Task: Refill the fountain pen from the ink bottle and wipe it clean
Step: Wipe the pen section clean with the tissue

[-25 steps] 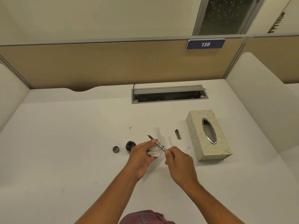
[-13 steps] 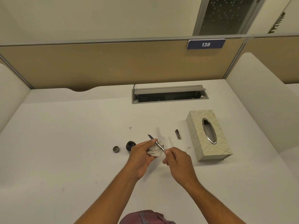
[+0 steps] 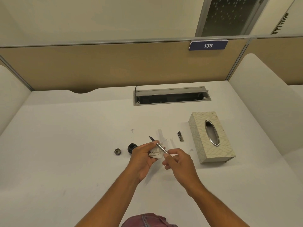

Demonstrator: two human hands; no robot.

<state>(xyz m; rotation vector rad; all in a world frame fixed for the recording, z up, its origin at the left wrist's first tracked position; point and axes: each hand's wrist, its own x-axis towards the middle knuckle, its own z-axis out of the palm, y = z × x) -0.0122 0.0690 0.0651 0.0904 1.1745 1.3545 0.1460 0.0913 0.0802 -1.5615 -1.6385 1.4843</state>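
One ink bottle (image 3: 132, 147) uncapped, cap (image 3: 117, 151) beside, left hand (image 3: 142, 158) gripping pen (image 3: 161, 149), tissue (image 3: 155, 155)

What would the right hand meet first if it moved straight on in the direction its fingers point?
Most likely the crumpled tissue in the left hand; the right hand pinches the pen, pointing up-left toward it, though depth is unclear.
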